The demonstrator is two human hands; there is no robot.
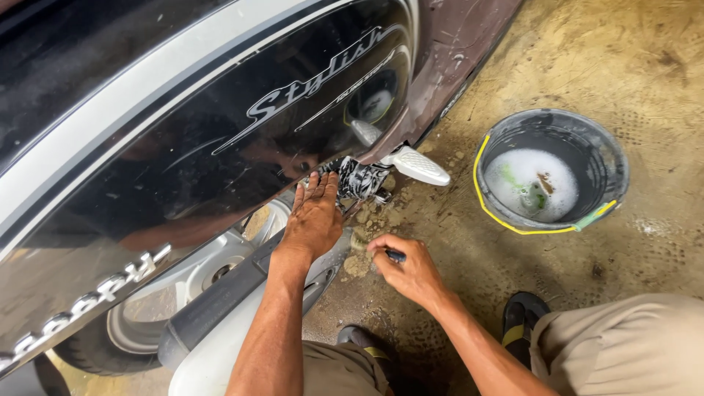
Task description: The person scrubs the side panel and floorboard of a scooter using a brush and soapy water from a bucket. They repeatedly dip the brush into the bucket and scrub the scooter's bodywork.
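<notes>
Below the scooter panel [220, 147], left hand [314, 220] flat and open; right hand [411, 270] gripping small dark tool [394, 255] — better kept low, short strokes.

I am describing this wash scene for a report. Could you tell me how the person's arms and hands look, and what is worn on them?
Both arms are bare up to the picture's lower edge: no sleeves, gloves, watch or rings show. The left hand and right hand look lean, with visible knuckles and tendons. The forearms are slim. Beige trousers are worn below.

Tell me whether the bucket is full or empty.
Neither: partly filled. The upright grey bucket holds white soapy foam low inside, its dark inner wall bare well above the suds.
</notes>
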